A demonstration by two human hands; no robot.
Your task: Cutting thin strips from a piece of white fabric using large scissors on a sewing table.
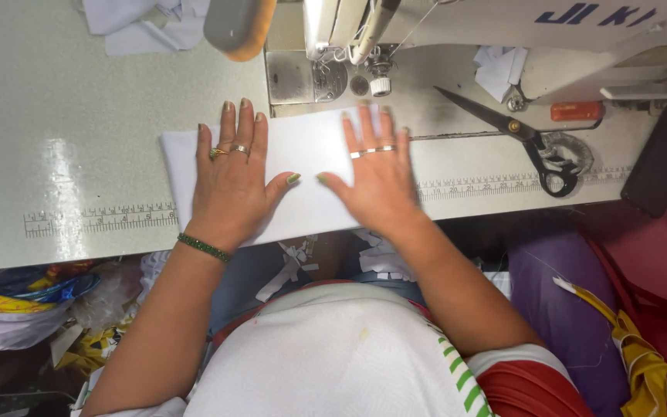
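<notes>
Pressing palms-down, left hand [233, 181] and right hand [376, 181] lie flat on the white cloth [306, 158], fingers spread apart.

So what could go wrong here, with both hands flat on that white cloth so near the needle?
The right hand has fingertips close to the sewing machine's presser foot; they might get caught if the machine ran. The white cloth overhangs the table edge under the left hand, so it may slide off if released. The open scissors lie within an elbow's sweep.
</notes>
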